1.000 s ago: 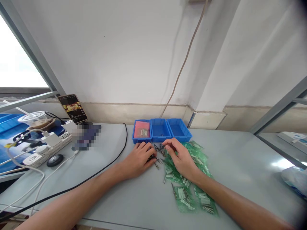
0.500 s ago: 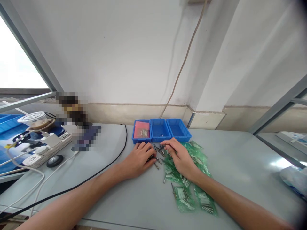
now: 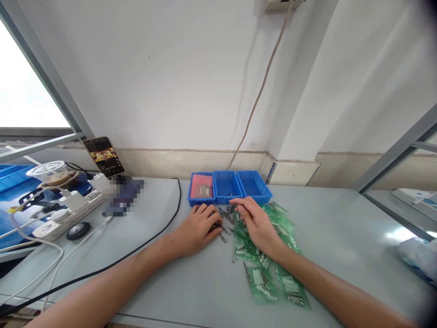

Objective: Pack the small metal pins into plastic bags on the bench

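My left hand (image 3: 200,230) rests on the table in front of the blue bins, its fingers curled over several thin metal pins (image 3: 215,225). More loose metal pins (image 3: 227,215) lie in a small heap between my hands. With thumb and forefinger pinched, my right hand (image 3: 256,223) holds a slim metal pin (image 3: 234,204) just in front of the middle bin. Green plastic bags (image 3: 247,241) of metal parts lie under and around that hand. Two more green bags, a left one (image 3: 262,283) and a right one (image 3: 292,287), lie nearer to me.
Three blue bins stand in a row: the left bin (image 3: 201,201) holds a red packet (image 3: 202,186), beside the middle bin (image 3: 228,198) and the right bin (image 3: 259,198). A black cable (image 3: 136,249), power strip (image 3: 56,224), propped phone (image 3: 105,157) and black mouse-like object (image 3: 78,231) are left.
My right hand's fingertips have shifted very slightly, and the pin in them shows more clearly. My left hand stays in place. The camera view has tilted up a little.
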`<control>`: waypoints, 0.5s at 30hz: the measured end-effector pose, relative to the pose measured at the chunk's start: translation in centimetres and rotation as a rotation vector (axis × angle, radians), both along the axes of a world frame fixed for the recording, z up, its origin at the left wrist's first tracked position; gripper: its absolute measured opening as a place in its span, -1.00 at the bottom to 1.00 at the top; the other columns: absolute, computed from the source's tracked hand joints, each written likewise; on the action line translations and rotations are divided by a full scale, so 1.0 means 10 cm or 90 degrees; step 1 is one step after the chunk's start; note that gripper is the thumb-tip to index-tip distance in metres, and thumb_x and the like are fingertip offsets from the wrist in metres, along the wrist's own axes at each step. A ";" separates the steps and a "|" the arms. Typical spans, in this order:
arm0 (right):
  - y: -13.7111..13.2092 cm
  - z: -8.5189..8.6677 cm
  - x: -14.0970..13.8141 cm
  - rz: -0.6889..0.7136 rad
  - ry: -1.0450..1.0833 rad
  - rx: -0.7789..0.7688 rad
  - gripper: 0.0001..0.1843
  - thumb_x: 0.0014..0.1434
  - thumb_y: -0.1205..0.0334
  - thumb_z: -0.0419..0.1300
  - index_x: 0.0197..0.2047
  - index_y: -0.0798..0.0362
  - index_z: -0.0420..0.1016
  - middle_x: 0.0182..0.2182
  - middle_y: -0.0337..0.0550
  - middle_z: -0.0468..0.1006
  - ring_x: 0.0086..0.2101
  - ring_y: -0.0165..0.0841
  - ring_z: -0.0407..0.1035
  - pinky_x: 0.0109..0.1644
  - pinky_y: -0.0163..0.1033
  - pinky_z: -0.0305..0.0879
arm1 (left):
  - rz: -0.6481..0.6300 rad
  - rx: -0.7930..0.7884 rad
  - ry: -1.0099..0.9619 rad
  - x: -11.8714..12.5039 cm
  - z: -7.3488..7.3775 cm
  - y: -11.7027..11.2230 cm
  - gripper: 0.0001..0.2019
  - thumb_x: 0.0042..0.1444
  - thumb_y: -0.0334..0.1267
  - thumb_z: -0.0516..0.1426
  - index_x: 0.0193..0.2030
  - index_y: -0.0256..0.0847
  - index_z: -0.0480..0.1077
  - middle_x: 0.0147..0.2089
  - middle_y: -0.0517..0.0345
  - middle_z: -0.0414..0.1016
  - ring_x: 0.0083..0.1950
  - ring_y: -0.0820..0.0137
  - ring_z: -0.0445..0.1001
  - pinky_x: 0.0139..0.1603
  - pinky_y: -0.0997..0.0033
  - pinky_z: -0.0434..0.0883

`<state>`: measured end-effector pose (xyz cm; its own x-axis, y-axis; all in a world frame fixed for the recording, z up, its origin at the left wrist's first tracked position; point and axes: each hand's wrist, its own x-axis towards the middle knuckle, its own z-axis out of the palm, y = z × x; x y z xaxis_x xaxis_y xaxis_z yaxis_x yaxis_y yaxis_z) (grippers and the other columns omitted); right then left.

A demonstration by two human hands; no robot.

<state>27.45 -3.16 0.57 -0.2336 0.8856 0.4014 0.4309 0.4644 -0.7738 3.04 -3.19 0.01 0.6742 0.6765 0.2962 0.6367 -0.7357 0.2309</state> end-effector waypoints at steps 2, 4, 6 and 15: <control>0.01 0.01 0.00 0.000 -0.015 0.032 -0.66 0.57 0.10 -0.04 0.12 -0.11 0.56 -0.02 -0.05 0.54 -0.03 -0.17 0.46 0.10 -0.05 0.39 | 0.001 -0.002 0.001 0.00 0.00 0.00 -0.88 0.51 -0.16 0.09 0.02 -0.11 0.38 0.04 0.09 0.43 0.00 0.21 0.33 0.08 0.15 0.29; 0.01 0.01 0.00 -0.001 -0.018 0.048 -0.67 0.57 0.13 -0.03 0.07 -0.10 0.56 -0.03 -0.05 0.55 -0.01 -0.16 0.45 0.14 -0.03 0.38 | 0.002 -0.002 0.000 0.00 0.00 0.00 -0.88 0.51 -0.16 0.09 0.02 -0.11 0.38 0.04 0.09 0.43 0.01 0.21 0.33 0.08 0.15 0.29; 0.00 0.02 -0.01 -0.003 -0.011 0.038 -0.71 0.56 0.13 -0.02 0.04 -0.07 0.54 -0.05 -0.05 0.56 -0.04 -0.17 0.46 0.12 -0.05 0.39 | 0.000 -0.001 -0.001 0.00 0.00 0.00 -0.88 0.51 -0.16 0.09 0.02 -0.11 0.39 0.04 0.09 0.43 0.01 0.21 0.33 0.09 0.16 0.30; -0.05 0.03 -0.03 0.006 0.004 -0.016 -0.85 0.49 0.08 0.15 -0.05 -0.06 0.49 -0.11 -0.15 0.59 -0.15 -0.24 0.46 -0.06 -0.17 0.39 | 0.000 0.005 0.000 0.00 0.01 0.00 -0.88 0.51 -0.17 0.09 0.03 -0.12 0.39 0.03 0.07 0.43 0.00 0.21 0.34 0.08 0.17 0.31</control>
